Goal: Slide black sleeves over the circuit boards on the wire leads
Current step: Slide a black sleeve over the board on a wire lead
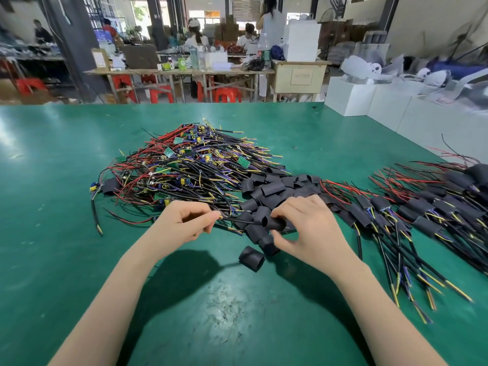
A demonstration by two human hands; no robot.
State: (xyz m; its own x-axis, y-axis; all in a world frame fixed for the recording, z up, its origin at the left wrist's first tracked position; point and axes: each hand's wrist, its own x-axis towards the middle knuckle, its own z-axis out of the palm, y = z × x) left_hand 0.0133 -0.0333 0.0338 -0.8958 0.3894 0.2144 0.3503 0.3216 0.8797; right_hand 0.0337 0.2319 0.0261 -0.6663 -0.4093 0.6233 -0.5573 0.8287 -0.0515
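Table: green mat (pixel 79 260) carried everything.
Loose sleeve: one black tube (pixel 251 258) lay alone, nearest the person.
Left hand: left hand (pixel 188 220) pinched a black lead (pixel 237 220) between thumb and fingertips.
Right hand: right hand (pixel 306 225) curled its fingers round a black sleeve (pixel 276 223) on that lead.
Sleeve heap: spare sleeves (pixel 272 188) sat behind the hands.
Finished leads: sleeved boards (pixel 412 210) lay to the right.
Unsleeved pile: bare boards and wires (pixel 184 165) lay farthest.
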